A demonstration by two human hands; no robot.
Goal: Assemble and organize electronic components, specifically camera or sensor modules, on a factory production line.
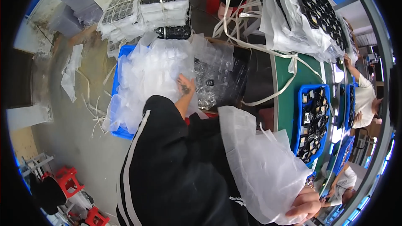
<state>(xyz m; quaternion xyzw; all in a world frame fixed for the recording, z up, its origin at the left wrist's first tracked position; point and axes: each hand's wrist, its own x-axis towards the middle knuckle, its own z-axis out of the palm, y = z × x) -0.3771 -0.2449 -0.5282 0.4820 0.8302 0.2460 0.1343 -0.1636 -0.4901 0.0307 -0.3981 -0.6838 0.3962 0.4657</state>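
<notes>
My left hand (pixel 186 85) reaches out with fingers extended at the right side of a heap of thin white translucent bags or sheets (pixel 146 75). That heap overfills a blue crate (pixel 117 132) on the floor. At the lower right, my right hand (pixel 306 205) has its fingers curled round the end of a white translucent sheet (pixel 259 159). The sheet, perhaps a bag, hangs loosely across the front of my dark clothes. Beside the heap lies dark packed material under clear plastic (pixel 220 79), its contents not clear.
A green bench (pixel 287 88) on the right carries a blue tray (pixel 299 142) of small black parts and a stack of black moulded trays with white sheets (pixel 305 21). Strapped bundles (pixel 163 0) stand behind the crate. Loose white straps (pixel 276 94) trail around. Two people work beyond the bench.
</notes>
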